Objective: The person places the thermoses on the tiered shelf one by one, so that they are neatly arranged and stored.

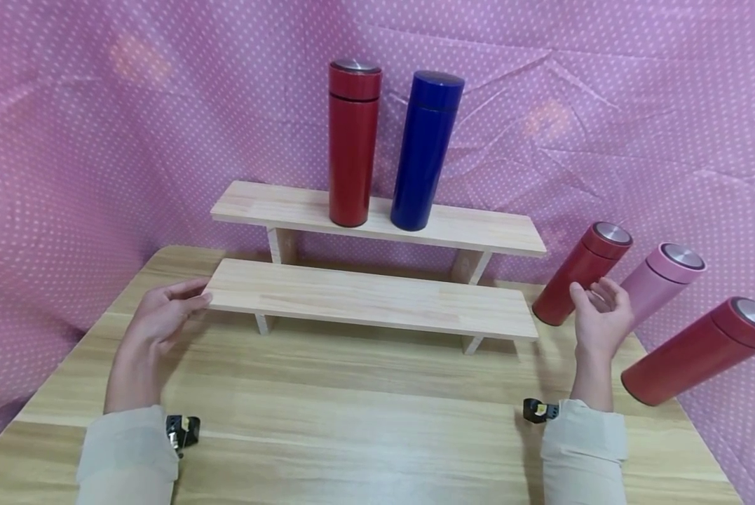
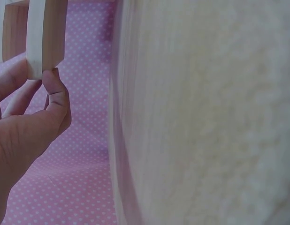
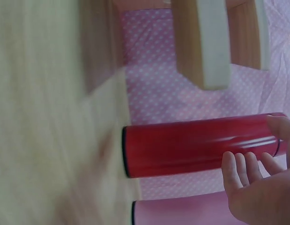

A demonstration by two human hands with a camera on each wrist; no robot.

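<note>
My left hand (image 1: 162, 315) pinches the left end of the lower wooden shelf board (image 1: 364, 294), thumb and fingertips on its edge; the left wrist view shows this grip on the board's end (image 2: 36, 47). Beside the right end of the shelf, my right hand (image 1: 602, 319) is raised close to a red thermos (image 1: 573, 277), fingers slightly bent and not wrapped round it. In the right wrist view the fingertips overlap this red thermos (image 3: 196, 145); whether they touch it I cannot tell. A pink thermos (image 1: 651, 287) stands just behind the right hand, partly hidden by it.
On the upper shelf board (image 1: 276, 203) stand a red thermos (image 1: 353, 147) and a blue thermos (image 1: 424, 154). Another red thermos (image 1: 692, 354) is at the table's right edge. A pink dotted cloth (image 1: 162, 126) hangs behind the wooden table (image 1: 352, 421).
</note>
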